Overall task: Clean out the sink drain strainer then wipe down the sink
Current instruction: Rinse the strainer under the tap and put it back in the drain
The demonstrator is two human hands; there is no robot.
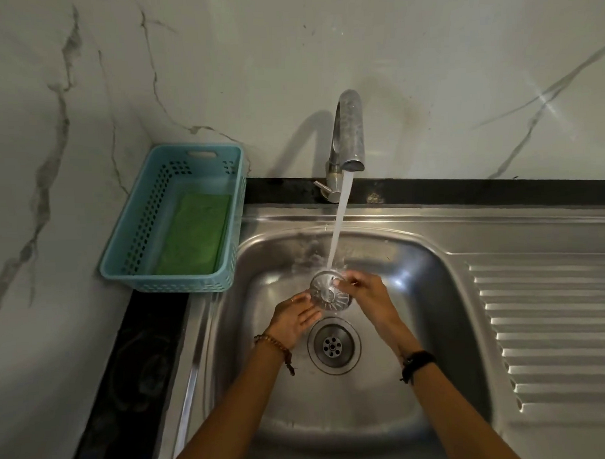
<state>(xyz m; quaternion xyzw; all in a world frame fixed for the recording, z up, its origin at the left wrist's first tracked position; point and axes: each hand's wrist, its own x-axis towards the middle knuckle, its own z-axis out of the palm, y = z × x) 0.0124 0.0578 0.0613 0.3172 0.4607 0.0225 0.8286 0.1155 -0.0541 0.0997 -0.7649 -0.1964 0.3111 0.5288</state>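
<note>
Both hands hold a round slotted metal drain strainer up over the steel sink. My left hand cups its lower left rim, palm up. My right hand grips the right rim with fingertips over the top. Water pours from the chrome tap straight onto the strainer. Just below my hands, the uncovered drain hole shows its perforated plate at the basin's bottom.
A light blue perforated basket holding a green cloth stands on the dark counter at the sink's left. The ribbed draining board stretches right. A marble wall rises behind and left.
</note>
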